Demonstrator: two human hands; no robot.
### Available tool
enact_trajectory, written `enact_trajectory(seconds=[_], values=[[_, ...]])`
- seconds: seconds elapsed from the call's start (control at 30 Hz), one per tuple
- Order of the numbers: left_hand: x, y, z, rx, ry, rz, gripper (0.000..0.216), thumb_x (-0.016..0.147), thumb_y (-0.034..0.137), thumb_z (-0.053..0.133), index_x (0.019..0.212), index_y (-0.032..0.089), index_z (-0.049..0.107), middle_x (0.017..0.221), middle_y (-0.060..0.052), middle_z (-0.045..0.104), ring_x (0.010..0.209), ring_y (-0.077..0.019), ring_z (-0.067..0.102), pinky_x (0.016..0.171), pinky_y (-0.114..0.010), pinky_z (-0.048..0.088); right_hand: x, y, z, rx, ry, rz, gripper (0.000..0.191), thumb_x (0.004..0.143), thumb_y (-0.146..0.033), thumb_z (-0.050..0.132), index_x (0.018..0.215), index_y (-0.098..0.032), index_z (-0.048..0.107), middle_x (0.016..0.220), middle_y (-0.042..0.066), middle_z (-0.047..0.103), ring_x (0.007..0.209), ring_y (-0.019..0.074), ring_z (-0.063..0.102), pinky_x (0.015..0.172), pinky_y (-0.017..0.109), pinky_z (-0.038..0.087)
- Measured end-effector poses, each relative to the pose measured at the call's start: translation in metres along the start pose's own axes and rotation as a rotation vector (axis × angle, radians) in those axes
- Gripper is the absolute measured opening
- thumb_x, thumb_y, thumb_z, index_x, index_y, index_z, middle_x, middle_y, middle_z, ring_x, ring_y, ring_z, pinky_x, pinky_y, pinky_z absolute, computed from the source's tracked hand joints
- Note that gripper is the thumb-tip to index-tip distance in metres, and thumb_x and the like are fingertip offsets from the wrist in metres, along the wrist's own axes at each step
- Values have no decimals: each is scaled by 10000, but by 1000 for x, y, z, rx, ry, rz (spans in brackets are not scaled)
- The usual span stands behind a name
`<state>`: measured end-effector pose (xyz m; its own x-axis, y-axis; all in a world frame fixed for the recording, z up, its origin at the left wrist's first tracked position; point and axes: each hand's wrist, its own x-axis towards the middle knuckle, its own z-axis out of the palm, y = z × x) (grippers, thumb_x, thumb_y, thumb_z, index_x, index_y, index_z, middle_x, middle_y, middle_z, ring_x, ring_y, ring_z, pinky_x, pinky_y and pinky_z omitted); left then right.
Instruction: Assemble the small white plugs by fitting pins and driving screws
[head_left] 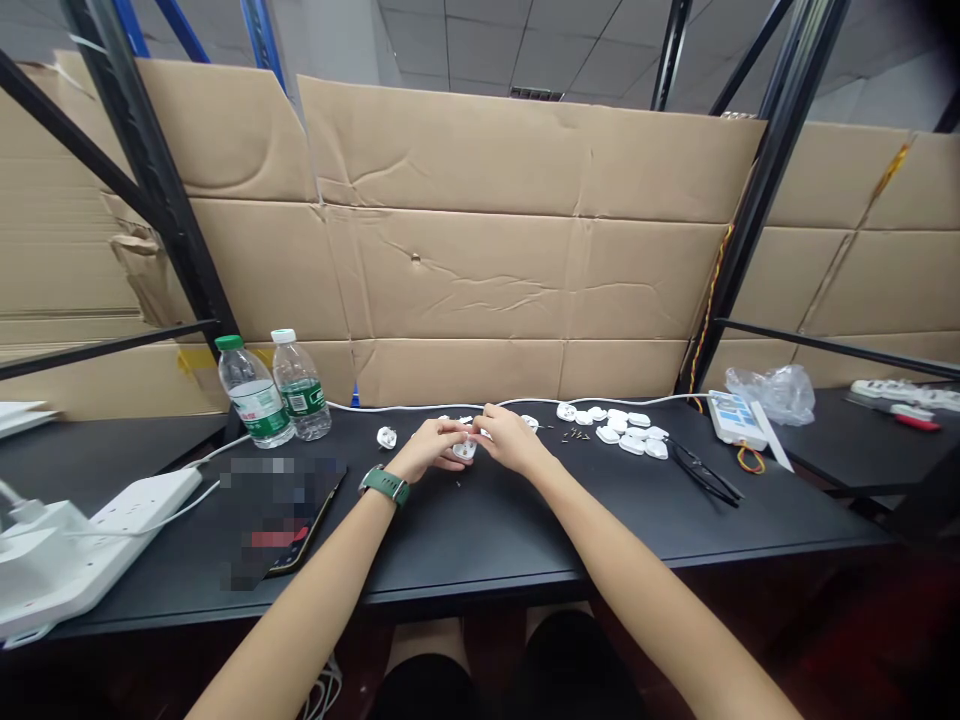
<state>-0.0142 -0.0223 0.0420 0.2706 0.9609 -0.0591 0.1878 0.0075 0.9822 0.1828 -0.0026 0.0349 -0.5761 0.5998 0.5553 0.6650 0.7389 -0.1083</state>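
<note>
Both my hands meet over the middle of the black table [480, 530]. My left hand [433, 445], with a green watch on the wrist, is closed around a small white plug part [465, 450]. My right hand [506, 435] pinches the same white part from the right side. Another white plug piece [386, 437] lies just left of my hands. A cluster of several white plug shells [630, 432] lies to the right, with small dark screws [575, 434] scattered between it and my hands.
Two water bottles [274, 390] stand at the left rear. A white power strip [97, 540] and a phone [300, 545] lie at the left front. Black glasses [701, 470], a white device [735, 418] and a plastic bag [776, 392] lie right. Cardboard walls the back.
</note>
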Motion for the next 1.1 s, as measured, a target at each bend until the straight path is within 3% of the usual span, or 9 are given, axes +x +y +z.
enact_trajectory(seconds=[0.43,0.57,0.7,1.1], values=[[1,-3,-3,-27,-1,5,563,706,496,821,1115,127,704,1057,-158,741,860,-297,764,715,-346,626,0,-2,-5,38,29,43,247,1003,-370,568,910,-180,695,910,47,551,810,153,545,732,269,399],[2,-3,-2,-29,23,-15,530,720,428,811,1129,113,690,1013,-153,745,844,-305,765,720,-362,626,-2,4,-6,171,78,76,162,987,-300,589,927,-180,681,901,30,535,820,148,549,747,267,415],[2,-4,-3,-18,12,-4,511,734,436,796,1115,112,693,1000,-151,750,859,-306,766,723,-348,623,-3,9,-2,254,43,10,55,936,-206,641,966,-202,687,926,16,525,836,144,553,781,270,430],[2,-3,-1,-2,12,-16,521,747,408,787,1147,95,669,975,-155,756,865,-304,764,711,-338,622,-1,5,2,113,6,-38,104,988,-199,554,999,-176,654,975,49,573,860,154,569,771,268,431]])
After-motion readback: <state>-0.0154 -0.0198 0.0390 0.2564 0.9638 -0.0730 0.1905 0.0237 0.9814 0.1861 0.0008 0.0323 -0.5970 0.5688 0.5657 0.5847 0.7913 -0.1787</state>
